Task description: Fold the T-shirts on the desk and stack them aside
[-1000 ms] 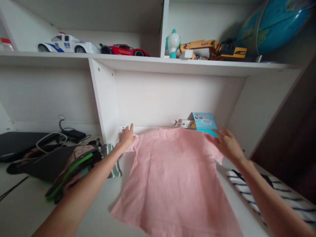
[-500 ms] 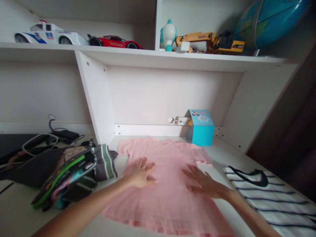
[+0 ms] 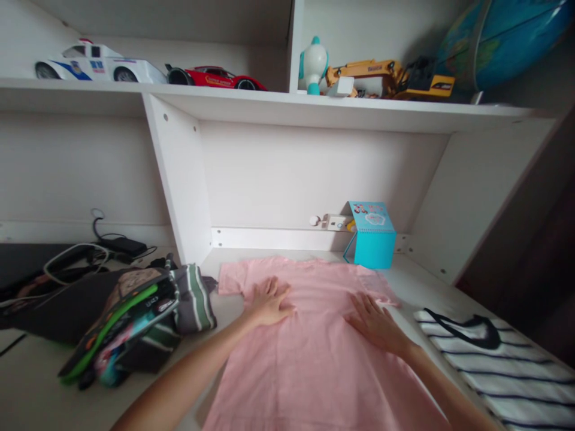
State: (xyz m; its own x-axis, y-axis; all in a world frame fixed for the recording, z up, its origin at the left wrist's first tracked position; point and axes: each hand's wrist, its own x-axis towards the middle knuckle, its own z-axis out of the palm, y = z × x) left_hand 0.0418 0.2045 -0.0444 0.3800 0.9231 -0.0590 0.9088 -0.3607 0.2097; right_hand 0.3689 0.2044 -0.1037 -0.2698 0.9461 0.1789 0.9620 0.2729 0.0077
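Rests left hand (image 3: 268, 304) and right hand (image 3: 376, 325), both spread wide, on the pink shirt (image 3: 309, 359), flat in the middle of the white desk (image 3: 42, 401); has a striped shirt (image 3: 512, 368) at right, a cloth heap (image 3: 193, 299) at left, a blue calendar (image 3: 375, 248) farther back and a red toy car (image 3: 218, 78) on the far shelf (image 3: 269, 99)

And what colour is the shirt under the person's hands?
The shirt is pale pink; the current head view shows it best.
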